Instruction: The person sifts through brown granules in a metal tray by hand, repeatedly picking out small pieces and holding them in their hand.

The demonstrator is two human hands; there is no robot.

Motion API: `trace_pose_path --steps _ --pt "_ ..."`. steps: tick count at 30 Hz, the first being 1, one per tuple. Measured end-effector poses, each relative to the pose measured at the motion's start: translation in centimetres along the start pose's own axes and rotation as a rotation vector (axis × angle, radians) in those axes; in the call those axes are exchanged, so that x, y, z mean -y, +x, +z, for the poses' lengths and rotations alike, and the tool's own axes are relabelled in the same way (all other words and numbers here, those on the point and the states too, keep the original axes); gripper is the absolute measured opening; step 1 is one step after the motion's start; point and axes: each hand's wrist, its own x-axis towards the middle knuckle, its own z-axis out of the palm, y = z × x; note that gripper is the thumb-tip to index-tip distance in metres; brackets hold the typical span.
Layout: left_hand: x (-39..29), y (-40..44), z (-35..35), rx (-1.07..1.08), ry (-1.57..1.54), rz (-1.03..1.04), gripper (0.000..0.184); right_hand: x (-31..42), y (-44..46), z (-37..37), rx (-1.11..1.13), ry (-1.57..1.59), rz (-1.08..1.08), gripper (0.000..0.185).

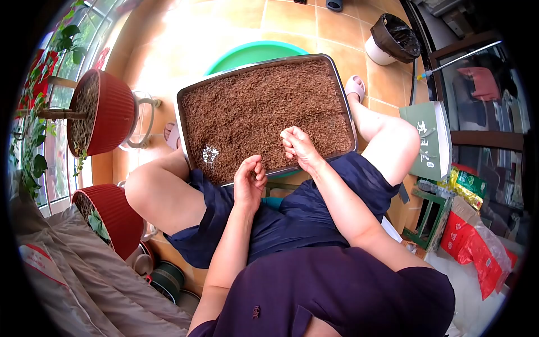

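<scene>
A large rectangular tray full of brown granular material lies across my knees, over a green basin. A small white patterned patch shows on the material near the tray's lower left corner. My left hand is at the tray's near edge, its fingers curled towards the palm; whatever they hold, if anything, is hidden. Over the near right part of the tray is my right hand, closed in a loose pinch, and I cannot make out anything between its fingertips.
Two red plant pots stand at the left by the window. A bin with a black bag is at the upper right. On the right are a green and white box, a green frame and red plastic packaging.
</scene>
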Motion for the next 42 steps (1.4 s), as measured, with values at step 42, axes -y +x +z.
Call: trace_pose_path --steps 42 --pt "0.3 1.2 -3.2 -0.212 -0.098 0.020 0.020 -1.3 1.1 5.3 -0.088 -1.062 -0.591 0.014"
